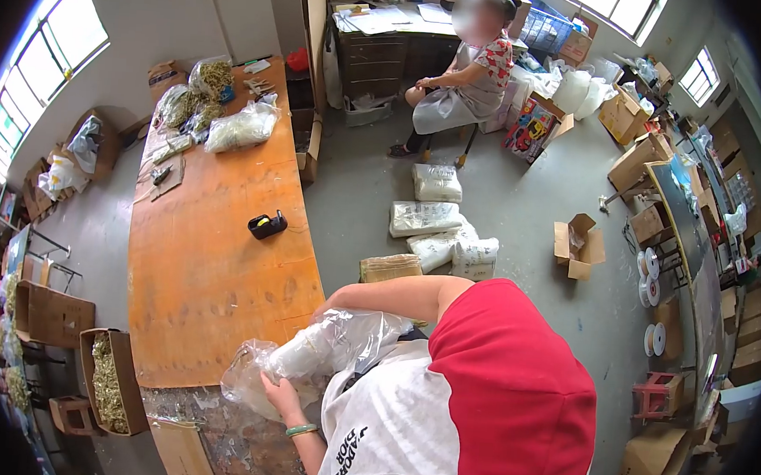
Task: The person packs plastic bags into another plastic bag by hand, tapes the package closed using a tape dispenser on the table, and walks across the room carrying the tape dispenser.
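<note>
A clear plastic bag (360, 334) with a white, roll-like bundle (299, 354) inside it is in front of my body, over the near end of the wooden table (223, 254). My left hand (282, 397), with a green bangle at the wrist, has its fingers closed on the bag at the bundle's lower end. At the bag's upper side, my right hand (328, 307) bends in toward it. Its fingers are hidden by the plastic and the bundle, so their grip cannot be made out.
A black tape dispenser (267, 224) stands on the table, with plastic-wrapped bundles (243, 126) at its far end. Packed white bags (425, 218) lie on the floor beside it. Another person (469, 77) sits on a stool farther back. An open carton (579, 246) stands on the floor.
</note>
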Demonstrator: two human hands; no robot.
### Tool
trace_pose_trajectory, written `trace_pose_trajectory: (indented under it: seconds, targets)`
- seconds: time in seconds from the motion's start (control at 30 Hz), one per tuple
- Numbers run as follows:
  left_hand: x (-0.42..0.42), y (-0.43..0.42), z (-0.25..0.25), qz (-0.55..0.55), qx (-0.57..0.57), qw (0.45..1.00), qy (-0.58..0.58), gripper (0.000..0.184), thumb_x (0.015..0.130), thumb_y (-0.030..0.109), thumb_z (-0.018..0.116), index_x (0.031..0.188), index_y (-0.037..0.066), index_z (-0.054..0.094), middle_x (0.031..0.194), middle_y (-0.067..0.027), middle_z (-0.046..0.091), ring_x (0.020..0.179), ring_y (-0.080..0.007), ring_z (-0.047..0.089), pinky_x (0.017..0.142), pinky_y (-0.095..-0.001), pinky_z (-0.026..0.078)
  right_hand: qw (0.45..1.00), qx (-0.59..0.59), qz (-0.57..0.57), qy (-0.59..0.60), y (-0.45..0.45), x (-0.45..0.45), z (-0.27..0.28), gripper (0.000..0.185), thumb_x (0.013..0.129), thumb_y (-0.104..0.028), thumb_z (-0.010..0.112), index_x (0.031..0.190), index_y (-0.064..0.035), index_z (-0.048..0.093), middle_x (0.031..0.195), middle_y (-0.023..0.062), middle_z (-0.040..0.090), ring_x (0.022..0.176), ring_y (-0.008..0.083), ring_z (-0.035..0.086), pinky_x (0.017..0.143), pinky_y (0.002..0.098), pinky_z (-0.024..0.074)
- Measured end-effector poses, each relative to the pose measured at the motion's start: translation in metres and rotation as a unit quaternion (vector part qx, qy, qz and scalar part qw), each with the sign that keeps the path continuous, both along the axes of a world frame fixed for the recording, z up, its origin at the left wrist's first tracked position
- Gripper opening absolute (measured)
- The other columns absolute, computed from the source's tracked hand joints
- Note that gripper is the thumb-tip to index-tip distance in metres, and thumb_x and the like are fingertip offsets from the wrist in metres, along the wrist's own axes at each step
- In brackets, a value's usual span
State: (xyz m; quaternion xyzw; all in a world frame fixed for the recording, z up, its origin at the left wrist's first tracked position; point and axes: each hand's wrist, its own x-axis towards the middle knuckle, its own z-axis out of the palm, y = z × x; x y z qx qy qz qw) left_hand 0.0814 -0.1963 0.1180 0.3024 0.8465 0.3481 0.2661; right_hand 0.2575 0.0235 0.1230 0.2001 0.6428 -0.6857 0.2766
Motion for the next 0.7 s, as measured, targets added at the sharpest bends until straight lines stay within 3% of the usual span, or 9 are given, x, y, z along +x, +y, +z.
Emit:
trace_pose_trajectory:
  seconds: [0.2, 0.7]
  targets:
    - [-0.001, -0.006, -0.008, 0.008, 0.007, 1.0, -0.013, 0.061, 0.077, 0.004, 0.045, 0.136, -0.008, 0.035, 0.131, -0.0295, 0.047, 0.122, -0.0392, 0.046, 0.103, -0.0399, 0.035, 0.995, -0.093, -0.034, -0.001, -0.002, 0.002, -0.014, 0.035, 0.092, -0.022, 0.052, 0.122, -0.0054, 0.056, 0.118, 0.0025, 0.059, 0.103, 0.0177, 0.055, 0.09, 0.0361, 0.0433]
    - [-0.007, -0.005, -0.02, 0.018, 0.009, 0.998, -0.064, 0.061, 0.077, 0.004, 0.045, 0.135, -0.009, 0.036, 0.13, -0.0299, 0.047, 0.121, -0.0397, 0.046, 0.103, -0.0398, 0.035, 0.996, -0.086, -0.033, -0.004, -0.004, 0.004, 0.014, 0.037, 0.095, -0.025, 0.049, 0.126, -0.0057, 0.053, 0.122, 0.002, 0.057, 0.106, 0.0165, 0.053, 0.093, 0.0349, 0.0419]
